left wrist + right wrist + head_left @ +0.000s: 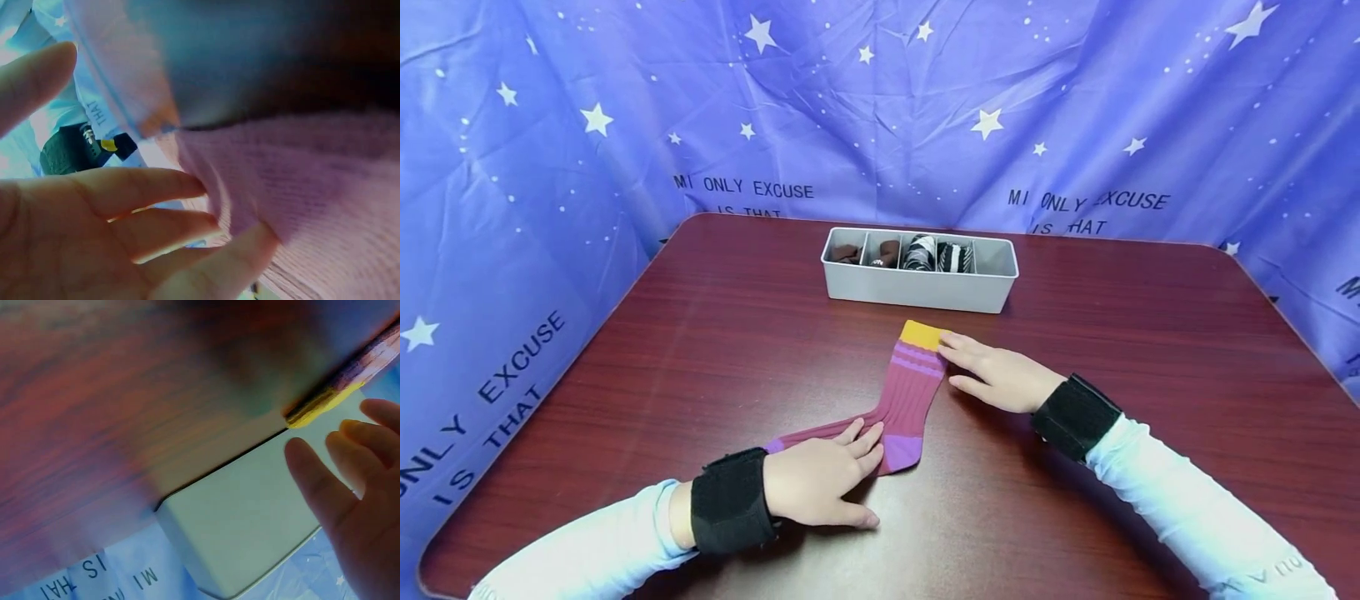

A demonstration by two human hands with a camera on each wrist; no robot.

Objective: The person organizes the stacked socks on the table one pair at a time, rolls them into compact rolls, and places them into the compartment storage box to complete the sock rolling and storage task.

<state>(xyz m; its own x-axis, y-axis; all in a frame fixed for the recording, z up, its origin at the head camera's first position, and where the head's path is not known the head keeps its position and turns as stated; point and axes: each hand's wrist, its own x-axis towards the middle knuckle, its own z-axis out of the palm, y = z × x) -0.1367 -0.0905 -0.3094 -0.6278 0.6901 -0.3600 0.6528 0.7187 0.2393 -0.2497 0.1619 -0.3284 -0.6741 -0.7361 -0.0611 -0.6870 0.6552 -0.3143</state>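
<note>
A maroon sock [910,396] lies flat on the table, with a yellow cuff, purple stripes and purple heel and toe. My left hand [823,479] rests on its foot part with fingers extended, hiding some of it. In the left wrist view, the left fingers [150,190] touch the knitted fabric. At the cuff's right edge, the fingertips of my right hand [1003,375] touch the sock, the fingers fairly straight. From the right wrist view, the yellow cuff [322,406] shows just beyond the right hand [365,481].
Behind the sock stands a grey divided box [917,287]. Brown items, a grey-and-black roll and a black-and-white striped roll sit in its compartments; the rightmost one shows a bare wall. A blue star-patterned curtain [880,108] hangs behind the dark red table [737,333].
</note>
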